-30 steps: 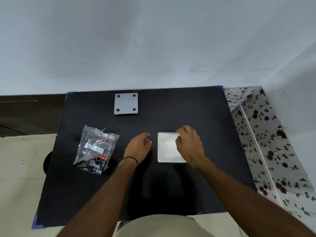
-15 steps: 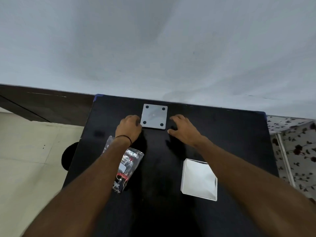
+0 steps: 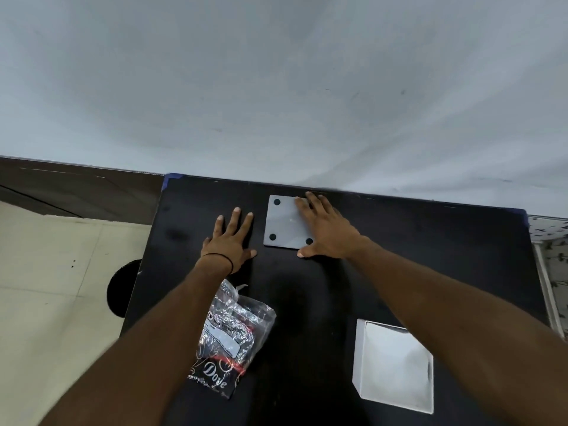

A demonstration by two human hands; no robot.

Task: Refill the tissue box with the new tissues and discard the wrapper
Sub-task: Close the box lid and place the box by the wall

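Two bare hands and three loose items on one black table (image 3: 399,256), head view only.

Item 1: grey square plate (image 3: 284,224), flat at the far middle of the table, close to the wall (image 3: 276,87). Dark round pads at its corners; three show, the fourth is covered by the right hand.

Item 2: right hand (image 3: 327,233), palm down, laid over the right part of the grey plate. Fingers spread and extended toward the far edge, thumb splayed out on the table at the plate's near right corner. Not clamped on anything.

Item 3: left hand (image 3: 232,239), palm down on the bare table just left of the plate, apart from it by a narrow strip of table. Fingers spread flat, thumb pointing toward the plate; nothing held. Thin black band (image 3: 226,259) around the wrist.

Item 4: tissue pack (image 3: 230,336), crinkled clear wrapper with dark and red print and a white label, lying at the near left of the table, partly under the left forearm. Wrapper appears unopened, though this cannot be told for sure.

Item 5: white box (image 3: 395,368), open side up, at the near right of the table, beside the right forearm and well apart from the pack. Interior looks empty.

Surround: pale tiled floor (image 3: 46,272) at left; floral-patterned surface (image 3: 550,232) at far right.
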